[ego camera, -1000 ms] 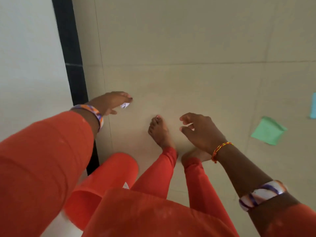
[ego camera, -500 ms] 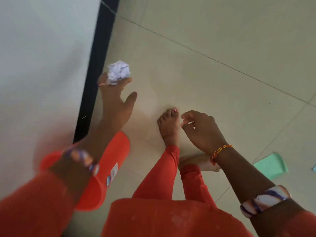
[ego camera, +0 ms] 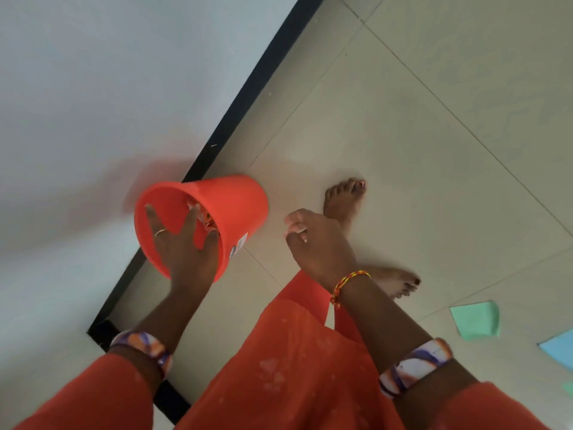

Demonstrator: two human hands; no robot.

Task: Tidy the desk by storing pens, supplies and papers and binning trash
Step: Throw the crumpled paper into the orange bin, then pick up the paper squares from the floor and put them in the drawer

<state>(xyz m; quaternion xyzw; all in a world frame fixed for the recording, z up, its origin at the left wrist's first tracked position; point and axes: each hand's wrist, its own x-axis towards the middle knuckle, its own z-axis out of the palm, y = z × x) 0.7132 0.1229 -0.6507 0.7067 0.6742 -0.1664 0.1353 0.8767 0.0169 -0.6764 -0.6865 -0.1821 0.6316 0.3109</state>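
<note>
Two hands, left (ego camera: pixel 183 252) fingers spread over orange bin (ego camera: pixel 229 209), right (ego camera: pixel 319 243) fingers curled, empty

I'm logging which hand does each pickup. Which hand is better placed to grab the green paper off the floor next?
The right hand. It hangs on the same side as the green paper, though its curled fingers seem to pinch something small and white. The left hand is spread open at the mouth of the orange bin, on the far side.

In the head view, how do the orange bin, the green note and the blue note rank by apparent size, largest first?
1. Orange bin, largest by far, though nearest the camera.
2. Green note.
3. Blue note, unsure: the frame edge cuts it off.
</note>
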